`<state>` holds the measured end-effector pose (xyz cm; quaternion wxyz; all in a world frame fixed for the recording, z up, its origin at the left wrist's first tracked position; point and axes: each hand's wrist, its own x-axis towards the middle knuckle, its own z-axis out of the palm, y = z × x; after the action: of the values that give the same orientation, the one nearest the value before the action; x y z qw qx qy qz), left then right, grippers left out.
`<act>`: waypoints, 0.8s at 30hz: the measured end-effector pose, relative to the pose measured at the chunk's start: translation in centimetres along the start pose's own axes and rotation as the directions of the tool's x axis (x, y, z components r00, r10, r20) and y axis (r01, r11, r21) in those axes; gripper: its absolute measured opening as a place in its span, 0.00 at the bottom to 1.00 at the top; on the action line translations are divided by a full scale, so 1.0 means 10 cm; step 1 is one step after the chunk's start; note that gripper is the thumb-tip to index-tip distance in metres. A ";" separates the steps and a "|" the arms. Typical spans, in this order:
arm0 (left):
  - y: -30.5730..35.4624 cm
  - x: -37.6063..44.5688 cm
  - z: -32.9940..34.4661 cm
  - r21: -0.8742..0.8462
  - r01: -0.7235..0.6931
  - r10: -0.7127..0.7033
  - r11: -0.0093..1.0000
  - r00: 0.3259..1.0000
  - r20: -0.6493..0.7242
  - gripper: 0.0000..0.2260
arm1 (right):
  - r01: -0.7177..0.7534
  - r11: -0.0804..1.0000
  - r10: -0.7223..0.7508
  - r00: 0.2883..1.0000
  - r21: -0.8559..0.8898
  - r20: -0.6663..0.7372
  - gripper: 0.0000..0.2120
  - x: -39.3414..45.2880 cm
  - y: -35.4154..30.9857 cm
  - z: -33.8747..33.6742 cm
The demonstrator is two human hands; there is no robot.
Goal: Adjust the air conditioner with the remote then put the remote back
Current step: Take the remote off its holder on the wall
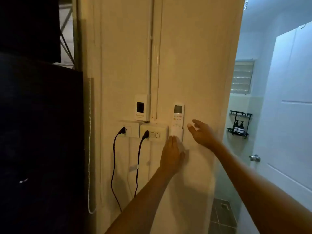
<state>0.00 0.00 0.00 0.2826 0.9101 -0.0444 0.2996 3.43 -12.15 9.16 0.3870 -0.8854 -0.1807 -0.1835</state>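
A white air-conditioner remote (178,115) with a small grey screen and orange buttons stands upright in a white wall holder (177,135) on the cream wall. My left hand (171,154) is raised just below the holder, fingers together, fingertips near its bottom edge, holding nothing. My right hand (201,132) hovers to the right of the remote, fingers spread and apart from it. The air conditioner itself is out of view.
Left of the remote are a switch-and-socket plate (154,132) and a second socket (129,130), each with a black plug and hanging cord. A white breaker box (141,107) sits above. An open doorway with a white door (290,115) is at right.
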 end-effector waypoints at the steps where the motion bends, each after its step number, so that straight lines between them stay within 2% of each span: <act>1: 0.00 0.04 0.05 -0.024 0.001 -0.001 1.000 1.000 -0.023 0.29 | -0.004 1.000 0.005 1.000 0.027 -0.016 0.26 0.06 0.01 0.02; 2: 0.00 0.10 0.09 -0.045 0.019 -0.021 0.999 0.999 -0.049 0.31 | -0.011 0.999 0.012 1.000 0.048 -0.021 0.25 0.13 0.01 0.03; 4: 0.02 0.20 0.18 -0.079 0.037 -0.047 0.996 0.991 -0.129 0.42 | -0.008 0.995 0.011 0.999 0.098 -0.033 0.24 0.25 0.04 0.05; 6: -0.01 0.32 0.30 -0.121 0.049 -0.074 0.991 0.973 -0.217 0.45 | -0.001 0.988 0.009 0.999 0.154 -0.051 0.23 0.36 0.05 0.07; 9: -0.03 0.48 0.40 -0.161 0.084 -0.124 0.983 0.959 -0.254 0.41 | 0.019 0.978 -0.002 0.996 0.207 -0.084 0.22 0.51 0.04 0.11; 12: -0.04 0.60 0.43 -0.157 0.144 -0.183 0.977 0.947 -0.265 0.33 | 0.042 0.983 -0.022 0.993 0.179 -0.113 0.21 0.65 0.00 0.16; 15: -0.05 0.66 0.47 -0.155 0.188 -0.228 0.970 0.926 -0.300 0.32 | 0.060 0.981 -0.034 0.989 0.185 -0.142 0.19 0.73 -0.06 0.24; 19: -0.02 0.64 0.50 -0.204 0.173 -0.232 0.964 0.919 -0.318 0.32 | 0.050 0.980 -0.003 0.972 0.195 -0.234 0.18 0.78 -0.15 0.28; 22: -0.03 0.66 0.50 -0.223 0.189 -0.255 0.956 0.911 -0.323 0.33 | 0.036 0.988 0.002 0.970 0.151 -0.241 0.20 0.80 -0.20 0.28; 24: -0.05 0.68 0.50 -0.220 0.184 -0.250 0.958 0.911 -0.327 0.34 | 0.037 0.989 0.000 0.968 0.142 -0.249 0.17 0.82 -0.22 0.28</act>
<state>8.27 -1.69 0.28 0.4004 0.8111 0.0811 0.4186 10.04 -7.19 12.49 0.4685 -0.8230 -0.1520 -0.2830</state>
